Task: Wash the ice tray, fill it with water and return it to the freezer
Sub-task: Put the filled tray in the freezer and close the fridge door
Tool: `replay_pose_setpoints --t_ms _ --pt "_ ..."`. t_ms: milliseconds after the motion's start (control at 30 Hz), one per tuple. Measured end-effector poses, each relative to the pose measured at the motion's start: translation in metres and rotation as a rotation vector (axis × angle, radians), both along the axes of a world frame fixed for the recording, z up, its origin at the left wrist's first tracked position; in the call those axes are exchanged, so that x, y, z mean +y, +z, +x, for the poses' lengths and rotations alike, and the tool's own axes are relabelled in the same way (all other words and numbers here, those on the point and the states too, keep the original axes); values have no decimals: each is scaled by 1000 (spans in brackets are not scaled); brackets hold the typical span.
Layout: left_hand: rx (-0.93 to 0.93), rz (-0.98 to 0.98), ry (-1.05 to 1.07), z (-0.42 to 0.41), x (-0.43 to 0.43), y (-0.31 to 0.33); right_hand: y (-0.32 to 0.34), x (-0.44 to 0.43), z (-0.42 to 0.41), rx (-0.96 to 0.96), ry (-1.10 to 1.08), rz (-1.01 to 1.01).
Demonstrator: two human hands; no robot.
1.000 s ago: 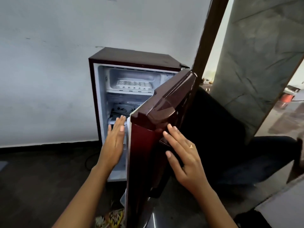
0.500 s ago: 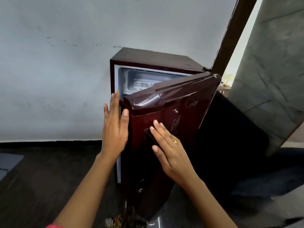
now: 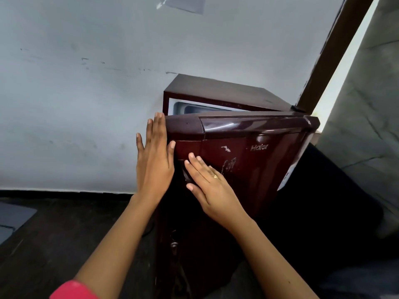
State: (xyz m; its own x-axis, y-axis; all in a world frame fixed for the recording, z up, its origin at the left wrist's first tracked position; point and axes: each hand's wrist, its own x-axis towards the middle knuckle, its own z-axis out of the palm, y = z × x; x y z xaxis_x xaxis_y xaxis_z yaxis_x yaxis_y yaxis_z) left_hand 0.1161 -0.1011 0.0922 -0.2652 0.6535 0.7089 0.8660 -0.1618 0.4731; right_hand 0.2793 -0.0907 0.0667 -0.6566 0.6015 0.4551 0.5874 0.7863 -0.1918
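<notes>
A small maroon fridge [image 3: 224, 91] stands against the white wall. Its glossy maroon door [image 3: 254, 160] is swung nearly closed, leaving only a thin strip of the freezer compartment [image 3: 194, 107] visible above it. My left hand [image 3: 154, 160] lies flat with fingers spread against the door's left edge. My right hand [image 3: 207, 182] presses flat on the door front, over the dark handle recess [image 3: 186, 173]. Neither hand holds anything. The ice tray is hidden behind the door.
A dark floor [image 3: 54, 234] spreads to the left. A brown door frame [image 3: 336, 48] and a grey marble slab [image 3: 367, 126] rise at the right, with a dark object [image 3: 323, 212] beside the fridge. A grey mat [image 3: 13, 216] lies at far left.
The fridge door has swung from wide open to nearly closed under both hands. The ice tray in the freezer compartment has gone out of sight behind it.
</notes>
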Motion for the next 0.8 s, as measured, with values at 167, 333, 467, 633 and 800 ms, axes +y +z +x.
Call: replay_pose_setpoints --t_ms 167,333,467,633,800 --pt "76 -76 71 -28 34 10 -3 30 -38 42 -62 43" --pt "187 -131 136 -47 72 16 -4 61 -71 72 -138 116" --pt "206 -168 157 -59 102 18 -6 87 -90 36 -219 185" --pt "232 -206 171 -71 133 21 -7 115 -110 -11 -285 252" --pt "218 -216 157 -78 156 22 -6 136 -120 -44 -317 259"
